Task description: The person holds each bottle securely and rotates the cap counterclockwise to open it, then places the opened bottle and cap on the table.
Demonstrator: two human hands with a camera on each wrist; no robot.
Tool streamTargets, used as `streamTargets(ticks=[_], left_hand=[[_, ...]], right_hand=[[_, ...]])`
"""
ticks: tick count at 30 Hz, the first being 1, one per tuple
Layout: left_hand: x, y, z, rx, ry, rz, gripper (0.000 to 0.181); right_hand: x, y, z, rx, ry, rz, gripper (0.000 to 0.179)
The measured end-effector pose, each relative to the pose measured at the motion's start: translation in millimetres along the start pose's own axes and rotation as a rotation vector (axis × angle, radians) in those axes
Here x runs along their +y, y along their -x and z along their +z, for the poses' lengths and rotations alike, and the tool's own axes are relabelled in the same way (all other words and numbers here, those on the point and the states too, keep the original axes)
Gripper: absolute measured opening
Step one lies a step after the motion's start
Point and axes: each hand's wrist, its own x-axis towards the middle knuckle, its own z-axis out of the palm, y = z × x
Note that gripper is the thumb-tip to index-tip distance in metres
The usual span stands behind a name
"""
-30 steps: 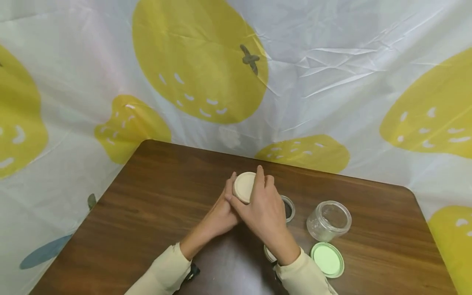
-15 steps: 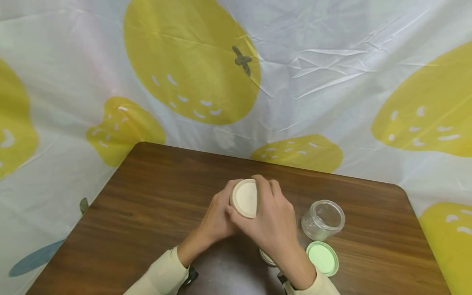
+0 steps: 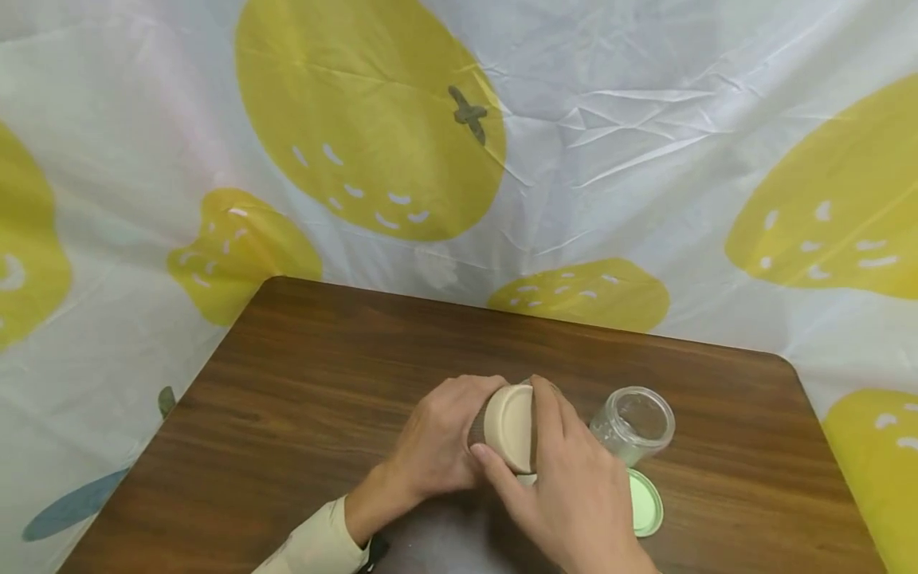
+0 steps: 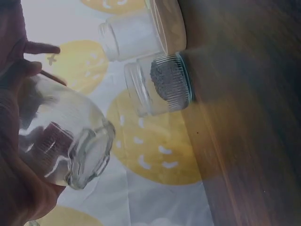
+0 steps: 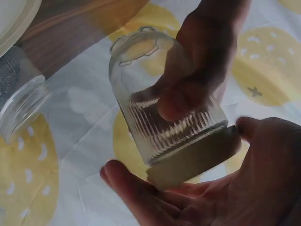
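Note:
My left hand [image 3: 437, 438] grips the body of a clear ribbed glass jar [image 5: 155, 99], its fingers wrapped around the side. A beige lid [image 3: 511, 428] sits on the jar's mouth, and my right hand [image 3: 577, 486] holds that lid by its rim, thumb and fingers spread on opposite sides. Held above the table, the jar tilts with its lid facing up and to the right in the head view. In the left wrist view the jar's footed glass base [image 4: 91, 153] points away from my left palm. Nothing shows inside the jar.
On the brown wooden table [image 3: 344, 351] stands an open clear jar [image 3: 631, 426], with a pale green lid [image 3: 646, 504] lying in front. A jar with dark contents [image 4: 167, 84] and another beige lid [image 4: 171, 23] are mostly hidden behind my hands in the head view. Lemon-print cloth [image 3: 373, 119] hangs behind.
Both hands have come nearer and to the right with the jar. The lidded end has tipped rightward, and my right hand now covers the dark-filled jar in the head view.

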Motion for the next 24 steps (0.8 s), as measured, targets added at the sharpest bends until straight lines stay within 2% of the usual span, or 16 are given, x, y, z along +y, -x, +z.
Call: streamTargets(ticks=[5,9,14,24], left_hand=[[1.9,-1.2,4.4,-0.016,-0.047,0.011,0.069],[4.4,-0.6,5.3,-0.036,-0.038,0.000,0.073],[8.9,0.8,3.7,-0.048,-0.004,0.004,0.078],[15.5,-4.5,-1.4,-0.063,0.011,0.019,0.081]], right_hand=[[4.5,0.6,1.1,-0.008,0.037,0.060,0.083],[6.9,-2.5,2.6,-0.022,0.003,0.077,0.076],[11.0,-2.7,2.9,-0.012,-0.063,0.038,0.071],[21.1,-3.1,4.0,0.085,-0.178,-0.038,0.073]])
